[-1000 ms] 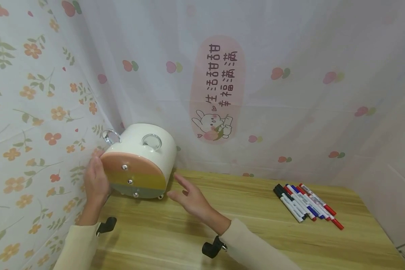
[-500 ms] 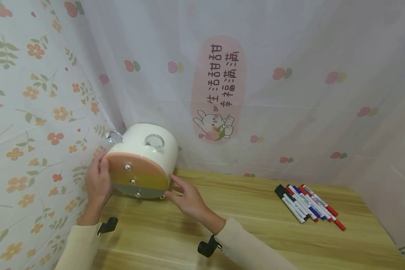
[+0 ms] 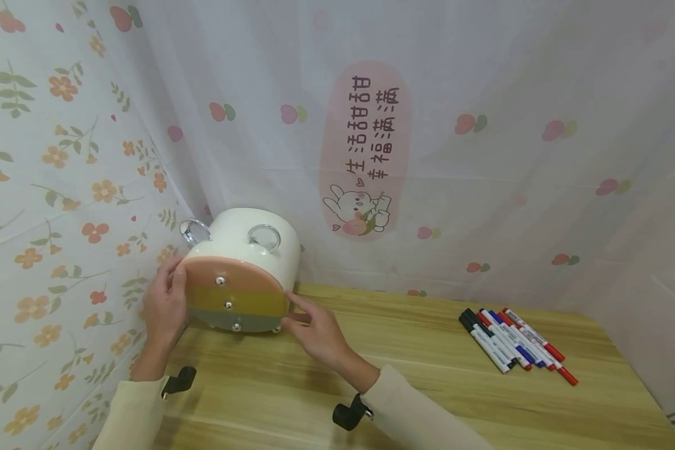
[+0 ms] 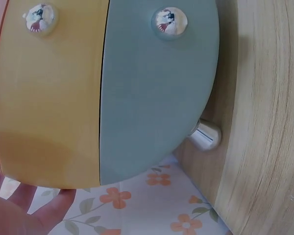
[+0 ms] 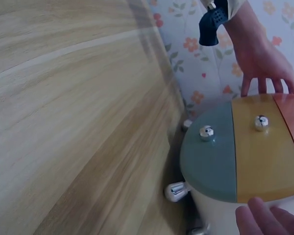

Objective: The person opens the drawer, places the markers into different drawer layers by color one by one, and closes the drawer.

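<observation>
A white rounded drawer box (image 3: 230, 294) stands at the left back of the wooden table. Its front has orange, yellow and grey-green drawers with round silver knobs; two chrome rings rise from the top. My left hand (image 3: 165, 306) rests against its left side, with fingers (image 4: 54, 210) at the side edge in the left wrist view. On the opposite side, my right hand (image 3: 317, 331) touches the front right edge, thumb and index finger spread apart. In the right wrist view, right fingertips (image 5: 257, 213) show beside the yellow drawer (image 5: 264, 166). The box's back is hidden.
Several black, red and blue markers (image 3: 512, 340) lie in a bunch on the right of the table (image 3: 416, 406). A floral curtain (image 3: 62, 187) hangs close at the left, and another printed curtain (image 3: 484, 187) hangs behind. Silver feet (image 5: 176, 191) support the box.
My right hand has come in from slightly apart to touch the box's right edge. The box has shifted a little to the right, and my left hand stays against its side.
</observation>
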Available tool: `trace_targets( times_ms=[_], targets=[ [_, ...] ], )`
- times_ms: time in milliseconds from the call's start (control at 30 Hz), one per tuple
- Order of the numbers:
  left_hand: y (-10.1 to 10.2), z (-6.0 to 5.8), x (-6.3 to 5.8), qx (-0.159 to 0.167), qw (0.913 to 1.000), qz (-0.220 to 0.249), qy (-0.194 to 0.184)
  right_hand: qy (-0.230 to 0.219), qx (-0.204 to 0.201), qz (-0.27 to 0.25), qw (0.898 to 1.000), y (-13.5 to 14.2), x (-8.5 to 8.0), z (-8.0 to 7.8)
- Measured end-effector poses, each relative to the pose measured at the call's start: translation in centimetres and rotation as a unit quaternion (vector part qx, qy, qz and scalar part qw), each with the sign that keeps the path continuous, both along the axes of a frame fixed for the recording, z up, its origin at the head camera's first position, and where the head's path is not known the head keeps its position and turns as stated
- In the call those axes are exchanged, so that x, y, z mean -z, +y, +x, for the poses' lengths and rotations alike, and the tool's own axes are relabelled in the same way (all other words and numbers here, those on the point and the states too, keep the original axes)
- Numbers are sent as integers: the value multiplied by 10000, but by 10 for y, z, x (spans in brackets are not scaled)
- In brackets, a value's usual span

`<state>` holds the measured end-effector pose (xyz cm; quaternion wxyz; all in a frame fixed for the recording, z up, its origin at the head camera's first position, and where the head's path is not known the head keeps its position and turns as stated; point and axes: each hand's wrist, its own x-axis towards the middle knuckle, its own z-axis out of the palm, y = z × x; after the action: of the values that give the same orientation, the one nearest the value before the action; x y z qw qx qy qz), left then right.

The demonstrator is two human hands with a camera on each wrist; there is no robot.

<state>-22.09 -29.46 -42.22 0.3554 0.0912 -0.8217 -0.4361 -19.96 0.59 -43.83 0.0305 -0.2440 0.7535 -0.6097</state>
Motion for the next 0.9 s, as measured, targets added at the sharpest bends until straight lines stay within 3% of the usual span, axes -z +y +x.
trace_targets(
  times_ms=[500, 900],
  targets=[
    [4, 5, 1, 293, 9994, -28, -193, -34, 323, 226, 9992, 14, 3, -2],
    [12, 6, 5, 464, 9989, 69, 7, -15, 348, 226, 9991, 21, 3, 2]
  ],
)
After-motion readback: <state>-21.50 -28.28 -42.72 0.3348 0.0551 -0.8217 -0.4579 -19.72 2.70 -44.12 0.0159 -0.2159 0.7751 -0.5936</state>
